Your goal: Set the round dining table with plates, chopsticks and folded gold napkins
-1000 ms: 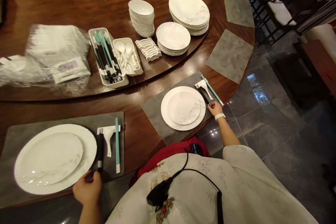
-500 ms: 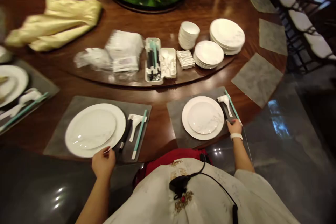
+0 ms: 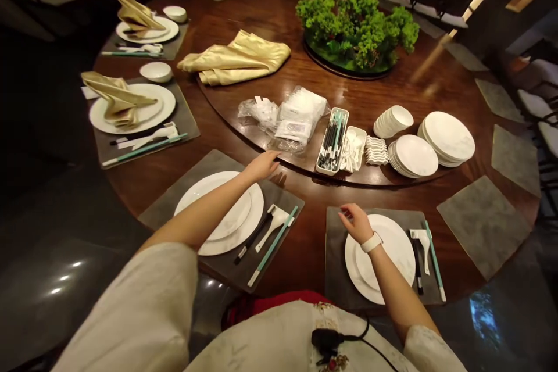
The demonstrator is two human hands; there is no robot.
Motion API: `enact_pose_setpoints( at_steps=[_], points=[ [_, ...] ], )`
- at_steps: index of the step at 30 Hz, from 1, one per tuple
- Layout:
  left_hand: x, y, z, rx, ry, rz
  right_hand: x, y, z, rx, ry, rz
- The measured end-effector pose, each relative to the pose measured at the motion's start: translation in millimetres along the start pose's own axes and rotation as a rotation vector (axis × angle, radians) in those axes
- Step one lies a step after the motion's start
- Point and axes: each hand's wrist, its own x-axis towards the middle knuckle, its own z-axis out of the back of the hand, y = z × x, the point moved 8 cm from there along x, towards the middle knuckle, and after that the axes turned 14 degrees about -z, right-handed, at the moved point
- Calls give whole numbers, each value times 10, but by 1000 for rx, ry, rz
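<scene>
My left hand (image 3: 263,166) reaches over the left place setting with its fingers stretched out and nothing in them. It is nearest to a clear plastic bag (image 3: 258,111) and a stack of wrapped white packets (image 3: 300,115) on the turntable. Under that forearm lie stacked white plates (image 3: 255,215). My right hand (image 3: 356,223) hovers at the upper left of the right-hand white plates (image 3: 401,247), fingers loosely apart, holding nothing. Beside each plate stack sit dark-handled cutlery, a white spoon (image 3: 271,226) on a rest, and turquoise chopsticks (image 3: 274,247).
On the turntable are a chopstick tray (image 3: 332,142), a spoon tray (image 3: 352,150), wavy white rests (image 3: 375,151), bowls (image 3: 393,122), plate stacks (image 3: 417,155), a gold cloth (image 3: 244,61) and a green plant display (image 3: 357,29). Settings with folded gold napkins (image 3: 120,99) stand left.
My left hand has left the plate rim and stretched forward toward the packets. My right hand has moved from the cutlery to the plate's other side. The view has turned left.
</scene>
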Motion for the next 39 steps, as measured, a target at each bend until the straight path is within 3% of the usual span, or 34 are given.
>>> enact_pose_setpoints(
  at_steps=[4, 7, 11, 14, 17, 20, 22, 24, 26, 28, 31, 33, 36, 39],
  points=[
    [898, 378, -74, 108, -24, 120, -214, 7, -84, 53, 5, -120],
    [1310, 566, -104, 181, 46, 136, -438, -169, -91, 101, -14, -250],
    [1496, 617, -32, 201, 82, 161, -606, -355, -102, 175, -57, -373],
    [1458, 476, 76, 205, 68, 210, -564, -342, -171, 217, -42, -393],
    [1227, 227, 171, 208, 108, 282, -436, -168, -270, 245, 17, -371],
    [656, -143, 335, 209, 110, 438, -312, 88, -423, 372, 115, -358],
    [135, -558, 449, 193, 77, 525, -269, 230, -600, 583, 223, -414],
    [-377, -1127, 433, 132, 100, 525, -285, 341, -809, 846, 332, -510],
    [-815, -1742, 231, 29, 184, 463, -349, 398, -962, 1053, 364, -593],
    [-1111, -2286, -39, -71, 199, 340, -455, 341, -1010, 1138, 285, -652],
    [-1320, -2800, -486, -406, 136, 147, -717, 120, -994, 1092, 209, -724],
    [-1383, -2889, -723, -650, 41, 131, -930, -14, -988, 1054, 265, -751],
    [-1506, -2739, -1063, -827, -132, 347, -1228, -172, -959, 1061, 318, -766],
    [-1645, -2736, -1577, -1170, -73, 532, -1451, -356, -902, 1079, 243, -785]
  ],
)
